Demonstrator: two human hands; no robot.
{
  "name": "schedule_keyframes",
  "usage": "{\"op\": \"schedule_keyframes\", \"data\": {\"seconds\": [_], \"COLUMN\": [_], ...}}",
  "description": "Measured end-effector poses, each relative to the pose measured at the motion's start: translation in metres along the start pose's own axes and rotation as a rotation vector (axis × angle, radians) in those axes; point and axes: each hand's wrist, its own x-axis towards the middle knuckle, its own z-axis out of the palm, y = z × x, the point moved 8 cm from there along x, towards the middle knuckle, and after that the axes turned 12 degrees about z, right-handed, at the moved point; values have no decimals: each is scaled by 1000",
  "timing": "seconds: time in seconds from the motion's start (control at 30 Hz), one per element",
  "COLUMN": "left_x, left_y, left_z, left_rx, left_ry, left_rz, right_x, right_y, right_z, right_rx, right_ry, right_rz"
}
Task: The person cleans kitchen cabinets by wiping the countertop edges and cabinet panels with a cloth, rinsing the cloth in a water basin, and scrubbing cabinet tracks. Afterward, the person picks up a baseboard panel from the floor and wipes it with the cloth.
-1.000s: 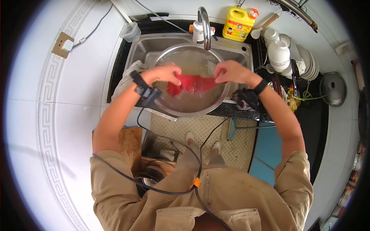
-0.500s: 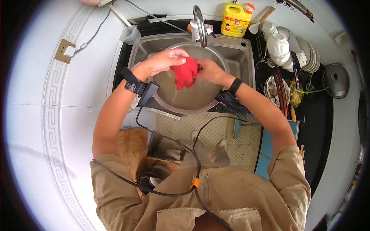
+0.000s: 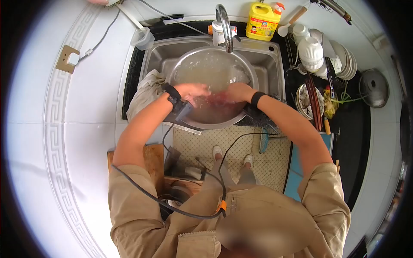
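red cloth (image 3: 221, 98) lowered, now in water (image 3: 200, 66)

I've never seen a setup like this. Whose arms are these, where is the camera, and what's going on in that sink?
There's no robot: these are a person's own bare arms, with black wristbands. The camera sits on the head, looking forward and down. A large round metal basin of cloudy water rests over the stainless steel sink. The left hand and right hand are at the basin, either side of a blurred red cloth in the water; how firmly either hand grips it, I can't tell. Behind stands a yellow plastic bottle; white ribbed bowls are on the right.
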Motion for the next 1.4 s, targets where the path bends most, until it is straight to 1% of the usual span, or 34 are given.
{"op": "schedule_keyframes", "data": {"seconds": [0.03,0.1,0.13,0.17,0.2,0.23,0.27,0.3,0.33,0.37,0.4,0.43,0.47,0.5,0.57,0.6,0.63,0.7,0.77,0.83,0.87,0.9,0.93,0.97,1.0,1.03,1.1,1.17,1.2,1.23,1.3,1.33,1.37,1.4], "left_x": [-9,-30,-34,-37,-44,-55,-66,-62,-56,-54,-51,-48,-48,-44,-36,-46,-49,-57,-57,-60,-60,-54,-74,-50,-39,-37,-46,-58,-50,-54,-77,-74,-73,-72], "left_y": [13,32,34,35,46,64,82,82,91,101,102,98,93,88,75,82,85,81,78,78,75,68,102,79,79,86,106,140,152,166,194,210,224,239], "left_z": [8,10,15,15,28,44,53,57,55,52,53,44,33,26,8,6,6,-14,-20,-29,-36,-41,-34,-38,-38,-30,-7,32,40,67,113,144,187,238], "left_rx": [2,-438,-559,-556,-764,-971,-1129,-1120,-1187,-1251,-1247,-1180,-1111,-1107,-1152,-1054,-1048,-893,-840,-675,-674,-675,174,-653,-605,-575,-536,-406,-267,-245,-28,21,71,124], "left_ry": [-12,177,134,136,85,30,42,33,5,-23,-25,126,276,274,216,218,212,505,532,617,591,529,485,528,556,592,607,657,352,336,580,443,238,177], "left_rz": [-3,-95,-83,-82,-72,-60,7,8,172,337,336,351,364,363,341,323,318,381,344,308,374,440,982,467,409,424,378,405,484,496,564,591,617,621], "right_x": [-9,-22,-30,-39,-49,-59,-68,-75,-75,-76,-83,-85,-95,-106,-119,-128,-135,-152,-169,-188,-192,-208,-219,-232,-245,-252,-272,-287,-294,-305,-335,-353,-374,-397], "right_y": [1,10,7,4,2,-3,-10,-12,-8,0,-1,-1,0,2,11,19,24,42,57,74,81,77,76,75,75,79,77,80,85,86,78,78,80,83], "right_z": [-5,-26,-34,-45,-55,-60,-66,-70,-69,-79,-91,-89,-92,-95,-87,-80,-74,-55,-35,-10,2,3,10,17,25,42,55,68,77,83,93,95,99,105], "right_rx": [8,810,810,1139,1468,1469,1570,1672,1676,1211,729,732,783,833,904,974,977,1057,1049,1104,995,897,818,887,881,890,905,966,992,1011,976,1042,1111,1217], "right_ry": [-4,-132,-131,-126,-115,-106,-99,-91,-79,200,442,446,560,674,694,709,714,718,713,722,794,824,855,858,830,888,907,898,902,931,963,961,960,961], "right_rz": [9,61,58,19,-22,-23,-53,-83,-80,-56,-30,-29,-58,-86,-35,14,21,104,175,332,276,347,359,391,407,374,403,435,440,428,391,370,351,311]}}
